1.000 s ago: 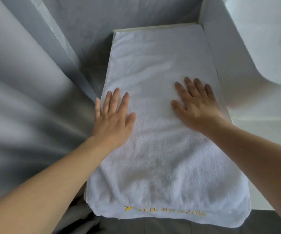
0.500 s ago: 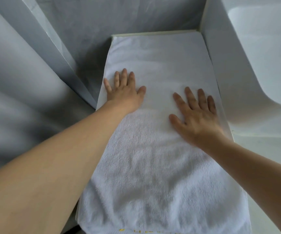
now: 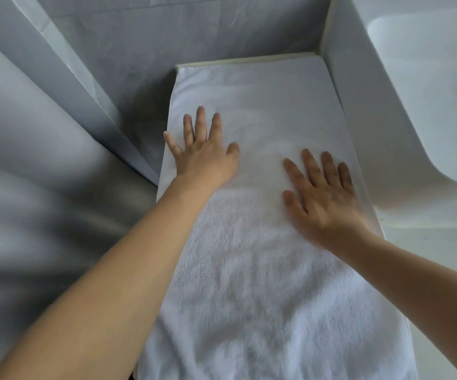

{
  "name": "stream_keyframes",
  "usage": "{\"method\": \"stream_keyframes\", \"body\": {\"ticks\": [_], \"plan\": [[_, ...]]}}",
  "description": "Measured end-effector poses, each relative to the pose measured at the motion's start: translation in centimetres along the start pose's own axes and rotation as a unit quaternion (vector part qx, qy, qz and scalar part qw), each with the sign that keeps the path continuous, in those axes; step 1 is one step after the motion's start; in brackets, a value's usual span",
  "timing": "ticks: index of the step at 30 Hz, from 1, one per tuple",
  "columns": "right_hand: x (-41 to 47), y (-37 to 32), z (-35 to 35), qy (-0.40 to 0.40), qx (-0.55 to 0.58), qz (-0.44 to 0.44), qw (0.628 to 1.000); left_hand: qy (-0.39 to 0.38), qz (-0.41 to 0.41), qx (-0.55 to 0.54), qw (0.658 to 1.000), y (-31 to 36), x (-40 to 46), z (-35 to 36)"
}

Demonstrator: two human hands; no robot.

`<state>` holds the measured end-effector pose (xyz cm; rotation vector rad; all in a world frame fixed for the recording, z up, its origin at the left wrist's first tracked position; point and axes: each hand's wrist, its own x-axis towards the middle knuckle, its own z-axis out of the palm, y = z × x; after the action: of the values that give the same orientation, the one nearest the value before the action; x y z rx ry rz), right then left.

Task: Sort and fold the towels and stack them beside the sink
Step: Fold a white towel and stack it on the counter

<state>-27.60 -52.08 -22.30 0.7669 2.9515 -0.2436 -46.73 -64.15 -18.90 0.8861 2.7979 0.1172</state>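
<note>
Towel lies folded beside sink. I see left hand and right hand flat, fingers straight, pressing it. Further towels: none visible.

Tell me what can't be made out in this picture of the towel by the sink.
Head view, the only one:
- White towel: near end cut off by the bottom edge; how many layers or towels lie underneath is hidden.
- Towel beneath the left hand and right hand: covered by the palms.
- Sink: cut off by the right edge.
</note>
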Motion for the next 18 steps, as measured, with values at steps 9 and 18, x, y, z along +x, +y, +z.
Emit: {"method": "stream_keyframes", "body": {"ticks": [9,18], "plan": [[-0.3,-0.2,-0.6,-0.019,0.008,-0.008,1.000,-0.024,0.017,0.038,0.999,-6.3,-13.6,4.8],[-0.3,0.1,-1.2,-0.015,0.079,-0.002,0.997,0.005,0.011,0.012,1.000,-5.8,-13.3,4.6]]}}
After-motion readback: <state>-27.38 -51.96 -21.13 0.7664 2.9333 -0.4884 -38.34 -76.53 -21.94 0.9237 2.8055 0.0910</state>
